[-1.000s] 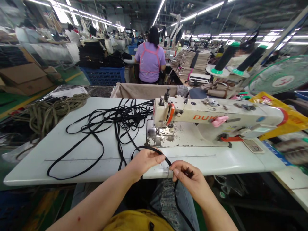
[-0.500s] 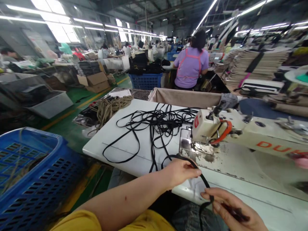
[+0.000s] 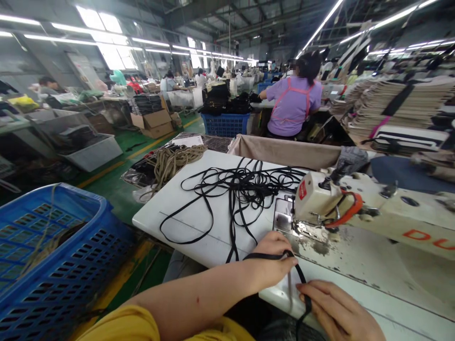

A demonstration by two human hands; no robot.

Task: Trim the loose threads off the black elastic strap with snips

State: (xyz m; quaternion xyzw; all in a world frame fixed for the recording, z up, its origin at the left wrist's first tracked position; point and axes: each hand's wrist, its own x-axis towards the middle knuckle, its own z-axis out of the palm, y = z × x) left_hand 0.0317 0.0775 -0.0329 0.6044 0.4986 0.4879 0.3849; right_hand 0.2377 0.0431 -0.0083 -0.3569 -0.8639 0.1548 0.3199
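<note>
A narrow black strap [image 3: 301,276] runs between my two hands above the front edge of the white sewing table. My left hand [image 3: 273,259] is closed on it, with a length trailing back over the wrist. Lower right, my right hand [image 3: 337,305] pinches the same strap between thumb and fingers, and its end hangs down below. The right palm is turned away, so whatever lies inside it is hidden. Behind my hands a loose tangle of black strap [image 3: 245,182] spreads over the tabletop. The sewing machine [image 3: 309,201] stands just beyond my right hand.
A blue plastic basket [image 3: 106,237] stands at the left on the green floor. Tan cords [image 3: 170,166] lie past the table's left corner. Behind the table is a beige fabric-lined bin [image 3: 284,148]. A co-worker in purple [image 3: 293,106] sits further back, near stacked panels [image 3: 401,104].
My view has swung slightly left. My left fingers have closed more tightly around the strap. The right hand has rolled over, hiding a dark object that showed in its palm before.
</note>
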